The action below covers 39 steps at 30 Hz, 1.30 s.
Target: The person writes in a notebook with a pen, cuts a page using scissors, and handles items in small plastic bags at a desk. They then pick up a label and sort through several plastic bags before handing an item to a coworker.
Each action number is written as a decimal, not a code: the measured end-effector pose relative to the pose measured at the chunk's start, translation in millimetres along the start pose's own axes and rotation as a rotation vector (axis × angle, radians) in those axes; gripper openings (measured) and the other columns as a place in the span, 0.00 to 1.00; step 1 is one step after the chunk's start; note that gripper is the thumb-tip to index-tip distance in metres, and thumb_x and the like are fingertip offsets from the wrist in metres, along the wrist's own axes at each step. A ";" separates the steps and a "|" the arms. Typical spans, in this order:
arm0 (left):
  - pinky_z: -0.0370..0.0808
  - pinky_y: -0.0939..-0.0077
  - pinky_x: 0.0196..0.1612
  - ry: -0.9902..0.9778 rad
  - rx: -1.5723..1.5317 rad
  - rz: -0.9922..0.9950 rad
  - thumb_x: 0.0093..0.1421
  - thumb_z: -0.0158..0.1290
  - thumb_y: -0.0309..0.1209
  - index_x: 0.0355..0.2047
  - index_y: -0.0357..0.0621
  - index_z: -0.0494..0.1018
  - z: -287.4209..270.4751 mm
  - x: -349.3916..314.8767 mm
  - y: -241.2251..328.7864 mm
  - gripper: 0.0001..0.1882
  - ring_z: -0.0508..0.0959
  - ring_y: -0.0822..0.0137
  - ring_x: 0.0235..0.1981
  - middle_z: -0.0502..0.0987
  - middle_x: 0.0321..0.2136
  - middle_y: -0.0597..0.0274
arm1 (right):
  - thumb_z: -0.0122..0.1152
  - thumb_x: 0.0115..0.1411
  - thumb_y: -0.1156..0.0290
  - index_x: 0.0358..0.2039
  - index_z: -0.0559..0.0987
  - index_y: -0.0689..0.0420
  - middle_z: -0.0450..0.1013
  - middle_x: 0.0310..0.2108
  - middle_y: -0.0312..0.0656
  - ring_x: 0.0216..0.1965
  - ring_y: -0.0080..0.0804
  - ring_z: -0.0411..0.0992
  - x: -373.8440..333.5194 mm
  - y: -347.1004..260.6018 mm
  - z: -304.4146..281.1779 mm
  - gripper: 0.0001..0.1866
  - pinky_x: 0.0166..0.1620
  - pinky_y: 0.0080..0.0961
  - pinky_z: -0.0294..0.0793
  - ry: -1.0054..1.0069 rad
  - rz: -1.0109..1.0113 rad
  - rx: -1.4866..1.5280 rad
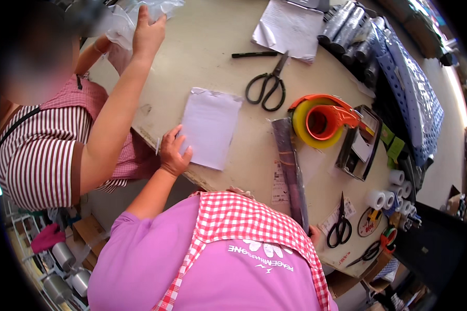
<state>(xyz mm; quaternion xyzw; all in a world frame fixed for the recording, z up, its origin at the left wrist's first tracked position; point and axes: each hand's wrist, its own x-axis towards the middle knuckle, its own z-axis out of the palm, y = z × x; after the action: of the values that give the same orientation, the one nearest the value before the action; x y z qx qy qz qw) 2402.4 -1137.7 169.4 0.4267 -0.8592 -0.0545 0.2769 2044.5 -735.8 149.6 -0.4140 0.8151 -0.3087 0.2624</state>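
My left hand (175, 153) rests at the left edge of a white paper stack (211, 127), fingers apart and touching its lower left side. The stack lies flat near the table's front edge, its top edge somewhat ragged. Only a small part of my right hand (315, 236) shows beside my apron, at the table edge near the lower end of a long, dark, plastic-wrapped roll (289, 166). Its fingers are mostly hidden, so whether it holds anything cannot be seen. A printed label sheet (280, 184) lies beside the roll.
At left, a co-worker's hand (149, 36) handles a transparent plastic bag (122, 26). Black scissors (267, 87), a pen (254, 54), an orange tape dispenser (321, 122), a black tray (346, 155) and more scissors (340, 228) lie on the table (192, 57). White rolls (377, 200) stand right.
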 end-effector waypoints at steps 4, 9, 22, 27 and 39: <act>0.67 0.57 0.51 0.014 -0.032 -0.012 0.43 0.57 0.31 0.34 0.37 0.71 -1.2 -1.4 3.5 0.17 0.69 0.47 0.48 0.69 0.49 0.46 | 0.64 0.51 0.62 0.45 0.71 0.64 0.68 0.40 0.48 0.45 0.42 0.66 3.2 4.0 3.6 0.25 0.51 0.34 0.64 0.049 -0.009 0.043; 0.67 0.58 0.52 0.048 -0.042 -0.027 0.43 0.58 0.32 0.33 0.38 0.71 -9.5 5.2 3.4 0.17 0.70 0.48 0.48 0.69 0.49 0.47 | 0.64 0.47 0.72 0.44 0.72 0.64 0.67 0.40 0.47 0.45 0.40 0.65 5.8 41.8 10.3 0.23 0.52 0.33 0.62 -0.080 0.235 0.042; 0.66 0.60 0.53 0.102 -0.067 -0.084 0.44 0.58 0.35 0.32 0.40 0.73 -4.0 -11.5 3.0 0.15 0.69 0.51 0.49 0.69 0.49 0.49 | 0.67 0.44 0.67 0.46 0.71 0.66 0.68 0.41 0.47 0.46 0.37 0.66 19.1 19.2 4.3 0.29 0.53 0.32 0.62 0.007 0.180 0.193; 0.65 0.61 0.55 0.118 -0.074 -0.065 0.44 0.58 0.36 0.31 0.40 0.75 2.9 -3.6 5.8 0.15 0.69 0.52 0.50 0.70 0.49 0.50 | 0.66 0.45 0.67 0.46 0.71 0.66 0.68 0.41 0.46 0.45 0.37 0.66 29.5 34.7 11.0 0.28 0.52 0.32 0.63 0.053 0.139 0.137; 0.61 0.59 0.58 0.078 -0.117 -0.154 0.48 0.55 0.40 0.33 0.40 0.76 2.0 -12.4 0.1 0.17 0.66 0.52 0.53 0.68 0.51 0.50 | 0.64 0.49 0.66 0.45 0.72 0.66 0.69 0.39 0.46 0.43 0.37 0.67 53.6 16.6 10.6 0.25 0.50 0.31 0.65 0.163 -0.056 -0.006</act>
<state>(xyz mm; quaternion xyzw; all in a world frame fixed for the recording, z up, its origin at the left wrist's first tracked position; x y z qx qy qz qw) 2407.3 -1128.5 162.5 0.4761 -0.8078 -0.1091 0.3299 2015.3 -775.9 121.3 -0.4110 0.8228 -0.3461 0.1851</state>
